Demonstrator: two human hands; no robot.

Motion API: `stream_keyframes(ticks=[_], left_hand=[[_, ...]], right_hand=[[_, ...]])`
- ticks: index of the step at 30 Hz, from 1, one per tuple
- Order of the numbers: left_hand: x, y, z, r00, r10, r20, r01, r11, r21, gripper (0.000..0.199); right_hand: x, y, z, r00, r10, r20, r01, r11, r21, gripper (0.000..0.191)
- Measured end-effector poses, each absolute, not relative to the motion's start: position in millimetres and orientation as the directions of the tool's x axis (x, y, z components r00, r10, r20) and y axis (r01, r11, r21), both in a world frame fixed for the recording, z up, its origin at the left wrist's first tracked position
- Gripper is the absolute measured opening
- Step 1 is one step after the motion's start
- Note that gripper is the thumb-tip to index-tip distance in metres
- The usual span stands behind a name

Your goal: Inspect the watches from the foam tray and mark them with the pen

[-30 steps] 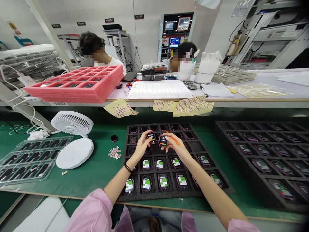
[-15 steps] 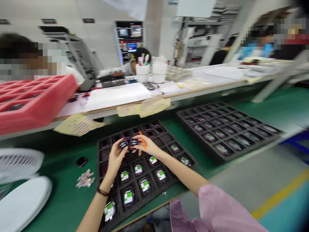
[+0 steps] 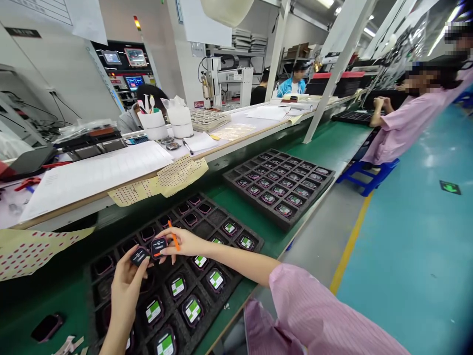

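Observation:
My left hand (image 3: 125,281) grips a dark square watch body (image 3: 140,256) whose screen shows small white text. Close beside it, my right hand (image 3: 183,242) pinches a second watch body (image 3: 158,246) with a lit screen. An orange stick-like tool (image 3: 173,235) is also tucked between the right fingers. Both hands hover over a black foam tray (image 3: 231,268) with square compartments. Nearer compartments hold watch bodies with green-and-white screens (image 3: 192,309); farther ones hold dark-screened watch bodies (image 3: 191,219). A loose dark watch body (image 3: 47,327) lies on the green bench at the left.
Another foam tray (image 3: 284,224) full of watch bodies stands to the right. A raised shelf (image 3: 218,152) behind carries papers, white cups (image 3: 152,123) and a pen (image 3: 187,147). Pale strips (image 3: 69,345) lie at the lower left. Farther right, a person in pink (image 3: 410,123) sits on a blue stool (image 3: 369,175).
The view has swung to the right, bringing the aisle and the seated person into sight. Both hands still hold the watch bodies side by side, and the orange tool stays in my right hand.

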State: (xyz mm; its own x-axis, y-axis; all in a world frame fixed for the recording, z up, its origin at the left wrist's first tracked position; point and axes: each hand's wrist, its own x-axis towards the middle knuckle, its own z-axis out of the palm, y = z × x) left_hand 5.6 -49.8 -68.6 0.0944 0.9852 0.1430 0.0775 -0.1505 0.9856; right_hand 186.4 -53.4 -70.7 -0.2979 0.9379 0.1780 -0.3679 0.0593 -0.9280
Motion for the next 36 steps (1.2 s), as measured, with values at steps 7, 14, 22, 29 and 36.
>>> stream_keyframes(ticks=[7, 14, 22, 29, 36], left_hand=[[5, -47, -70, 0.100, 0.983, 0.152, 0.092, -0.161, 0.983, 0.064], [1, -52, -75, 0.147, 0.970, 0.194, 0.022, -0.199, 0.980, 0.049], [-5, -58, -80, 0.169, 0.965, 0.200, -0.056, -0.193, 0.980, 0.037], [-7, -60, -83, 0.185, 0.960, 0.209, -0.048, -0.204, 0.978, 0.034], [-8, -58, -84, 0.189, 0.957, 0.219, -0.044, -0.214, 0.976, 0.036]], right_hand=[[186, -51, -74, -0.306, 0.926, 0.221, -0.373, 0.097, -0.923, 0.057], [179, -62, -76, -0.263, 0.946, 0.190, -0.335, 0.095, -0.937, 0.047], [176, -72, -73, -0.244, 0.958, 0.151, -0.242, 0.091, -0.966, 0.040], [175, -76, -67, -0.209, 0.970, 0.122, -0.204, 0.079, -0.976, 0.037], [175, -76, -67, -0.214, 0.964, 0.161, -0.187, 0.121, -0.975, 0.046]])
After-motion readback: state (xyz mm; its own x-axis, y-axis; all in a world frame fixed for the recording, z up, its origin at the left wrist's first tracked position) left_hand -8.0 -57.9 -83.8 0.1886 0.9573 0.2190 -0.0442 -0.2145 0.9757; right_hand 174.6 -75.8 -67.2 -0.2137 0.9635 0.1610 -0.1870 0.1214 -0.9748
